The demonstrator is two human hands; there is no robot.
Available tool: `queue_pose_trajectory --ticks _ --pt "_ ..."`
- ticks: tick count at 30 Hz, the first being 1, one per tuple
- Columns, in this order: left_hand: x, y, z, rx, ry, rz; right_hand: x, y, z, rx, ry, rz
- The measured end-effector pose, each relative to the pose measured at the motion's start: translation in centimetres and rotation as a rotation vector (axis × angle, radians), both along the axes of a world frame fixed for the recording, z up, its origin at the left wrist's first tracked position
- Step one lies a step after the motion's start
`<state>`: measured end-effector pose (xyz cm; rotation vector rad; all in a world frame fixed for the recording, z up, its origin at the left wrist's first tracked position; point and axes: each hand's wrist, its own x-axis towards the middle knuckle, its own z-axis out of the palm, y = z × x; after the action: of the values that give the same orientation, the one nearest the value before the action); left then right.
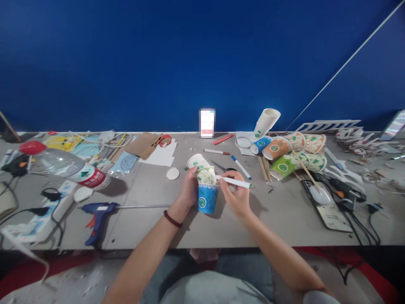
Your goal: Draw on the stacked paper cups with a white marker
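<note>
In the middle of the desk, a blue paper cup (207, 199) with a pale green scalloped pattern on its upper part stands between my hands. My left hand (189, 185), with a beaded bracelet at the wrist, is wrapped around its left side. Pinched in the fingers of my right hand (236, 195) is a white marker (236, 182) with a green end, its other end at the cup's right side. A white paper cup (193, 160) with green leaves shows just behind, partly hidden. Scissors (223, 166) lie beyond my right hand, also partly covered.
A blue glue gun (101, 215), power strip (50, 213) and lying water bottle (72, 166) are on the left. Several paper cups (281, 166) lie right, near stacked white cups (266, 122). Markers (241, 167) and a white disc (172, 173) lie ahead. A phone (329, 211) sits far right.
</note>
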<state>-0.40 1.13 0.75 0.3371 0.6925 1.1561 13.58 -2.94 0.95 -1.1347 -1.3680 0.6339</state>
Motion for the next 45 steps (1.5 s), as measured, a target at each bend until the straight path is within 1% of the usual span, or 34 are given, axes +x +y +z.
queue_pose_trajectory --ticks 4,9,11,16,21,24,35,39,45 --pt "-0.1 0.1 0.0 -0.019 -0.010 0.007 0.0 0.0 0.1 0.027 -0.018 -0.011" --pt "-0.1 0.2 -0.6 0.040 0.006 -0.028 0.0 0.0 0.0 0.033 -0.025 -0.009" --pt "-0.1 0.3 -0.8 0.054 0.000 -0.053 0.1 0.0 0.0 0.027 -0.026 -0.012" --pt "-0.2 0.0 -0.9 0.007 -0.014 -0.143 0.1 -0.1 0.0 0.041 -0.042 -0.009" --pt "-0.2 -0.2 -1.0 0.001 0.044 -0.094 -0.1 -0.2 0.2 0.048 -0.086 -0.004" --pt "-0.2 -0.4 -1.0 -0.002 0.072 -0.091 -0.1 -0.1 0.3 0.063 -0.129 -0.009" --pt "-0.2 -0.9 -0.6 0.025 0.117 -0.048 -0.2 -0.1 0.4 0.086 -0.244 -0.024" --pt "-0.1 -0.9 -0.5 0.060 0.130 -0.035 -0.2 -0.1 0.5 0.091 -0.255 -0.023" --pt "-0.1 -0.9 -0.6 0.044 0.131 -0.029 -0.1 0.0 0.4 0.072 -0.263 -0.020"
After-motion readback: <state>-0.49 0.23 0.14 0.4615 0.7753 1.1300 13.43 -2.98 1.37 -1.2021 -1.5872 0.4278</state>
